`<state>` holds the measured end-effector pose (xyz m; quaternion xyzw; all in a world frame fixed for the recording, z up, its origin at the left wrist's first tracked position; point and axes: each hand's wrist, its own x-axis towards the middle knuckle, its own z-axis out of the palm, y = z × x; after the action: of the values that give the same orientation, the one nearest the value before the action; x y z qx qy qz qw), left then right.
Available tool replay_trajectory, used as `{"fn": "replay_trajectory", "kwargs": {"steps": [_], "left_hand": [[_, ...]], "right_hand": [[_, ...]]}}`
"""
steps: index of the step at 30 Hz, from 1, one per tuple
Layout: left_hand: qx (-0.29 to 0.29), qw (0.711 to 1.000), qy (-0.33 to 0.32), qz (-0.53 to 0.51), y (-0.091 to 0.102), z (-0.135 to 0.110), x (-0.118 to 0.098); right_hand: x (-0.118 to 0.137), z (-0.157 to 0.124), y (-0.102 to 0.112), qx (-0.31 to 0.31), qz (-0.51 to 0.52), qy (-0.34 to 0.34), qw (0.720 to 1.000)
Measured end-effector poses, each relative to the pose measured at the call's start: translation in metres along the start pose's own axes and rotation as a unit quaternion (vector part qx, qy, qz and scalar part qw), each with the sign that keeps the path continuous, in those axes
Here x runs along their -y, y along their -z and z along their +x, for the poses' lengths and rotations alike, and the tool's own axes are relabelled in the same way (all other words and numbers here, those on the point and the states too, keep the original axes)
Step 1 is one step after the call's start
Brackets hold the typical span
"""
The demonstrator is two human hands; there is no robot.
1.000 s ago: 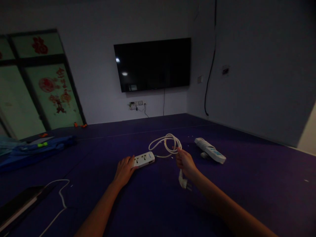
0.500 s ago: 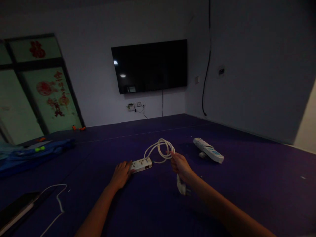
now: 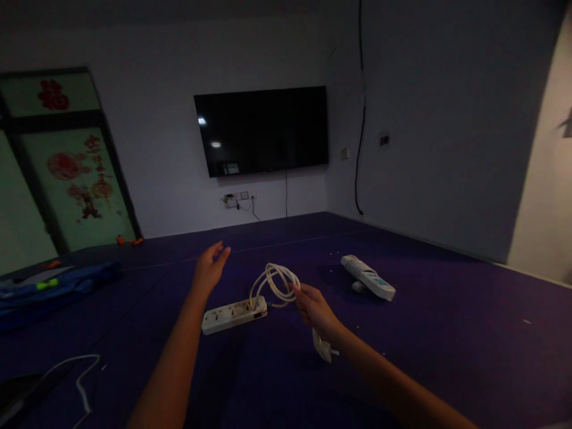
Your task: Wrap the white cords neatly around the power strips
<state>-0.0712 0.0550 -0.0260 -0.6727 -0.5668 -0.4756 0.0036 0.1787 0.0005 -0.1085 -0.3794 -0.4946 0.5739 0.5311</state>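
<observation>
Cord [image 3: 279, 268] is gathered into loose loops, pinched between thumb and fingers of the right hand [image 3: 316, 308], its plug [image 3: 322, 348] hanging below. The power strip [image 3: 232, 317] lies on the surface [image 3: 424, 333], well in from the far edge; the left hand [image 3: 209, 268] hovers near it, empty, thumb and fingers spread. Coiling looks partly done, as far as I can judge: the loops are not yet wrapped or tied. A second strip [image 3: 373, 281], nearer the right edge, has its wire [image 3: 356, 266] already wound round it
</observation>
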Motion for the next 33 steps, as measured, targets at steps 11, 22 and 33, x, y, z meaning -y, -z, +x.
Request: {"fn": "replay_trajectory", "kwargs": {"steps": [11, 22, 33], "left_hand": [[0.270, 0.947, -0.113, -0.136, -0.030, -0.008, -0.080], [0.195, 0.974, -0.073, -0.090, -0.026, 0.010, -0.036], [0.161, 0.983, -0.074, -0.041, -0.016, 0.008, -0.040]], "right_hand": [[0.001, 0.011, 0.013, 0.053, -0.101, 0.070, 0.991], [0.072, 0.077, -0.013, 0.154, -0.344, 0.078, 0.923], [0.073, 0.090, -0.032, 0.062, -0.489, 0.115, 0.862]]}}
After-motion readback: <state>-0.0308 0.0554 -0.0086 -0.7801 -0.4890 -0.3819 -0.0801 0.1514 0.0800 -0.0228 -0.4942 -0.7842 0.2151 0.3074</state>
